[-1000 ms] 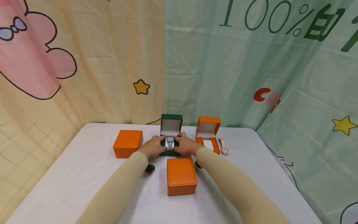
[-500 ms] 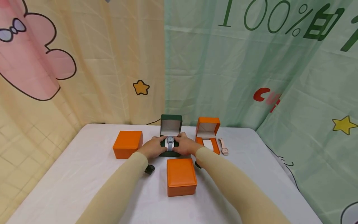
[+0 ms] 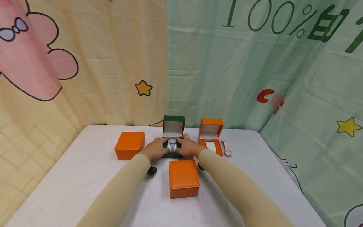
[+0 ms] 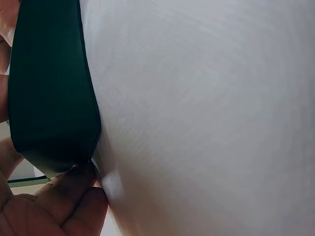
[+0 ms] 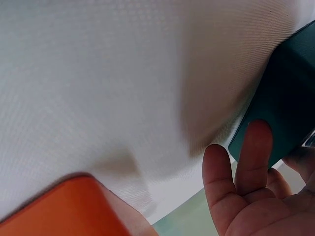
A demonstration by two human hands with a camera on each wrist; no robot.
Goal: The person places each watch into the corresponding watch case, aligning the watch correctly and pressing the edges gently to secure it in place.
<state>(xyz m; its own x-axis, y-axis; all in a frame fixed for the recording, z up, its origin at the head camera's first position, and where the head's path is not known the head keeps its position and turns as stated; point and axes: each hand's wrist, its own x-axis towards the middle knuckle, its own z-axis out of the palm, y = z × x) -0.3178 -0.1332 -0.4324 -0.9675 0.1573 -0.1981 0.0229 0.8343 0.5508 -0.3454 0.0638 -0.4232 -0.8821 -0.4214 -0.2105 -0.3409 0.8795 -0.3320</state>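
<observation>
A green watch box (image 3: 174, 119) stands with its lid up at the back middle of the table. A watch (image 3: 172, 142) with a grey-blue strap sits on a white cushion inside it. My left hand (image 3: 155, 148) grips the box's left side, thumb and forefinger over the edge beside the cushion. On the right side my right hand (image 3: 189, 146) grips it likewise. Curled fingers (image 4: 83, 201) meet the box's lower corner in the left wrist view. In the right wrist view, a fingertip (image 5: 259, 130) lies against its wall. Whether the thumbs touch the cushion I cannot tell.
A closed orange box (image 3: 184, 179) stands in front, between my forearms. Another closed orange box (image 3: 129, 145) is to the left. At the right is an orange box (image 3: 211, 122) with its lid up and a white cushion inside. A pink watch (image 3: 227, 149) lies beside it.
</observation>
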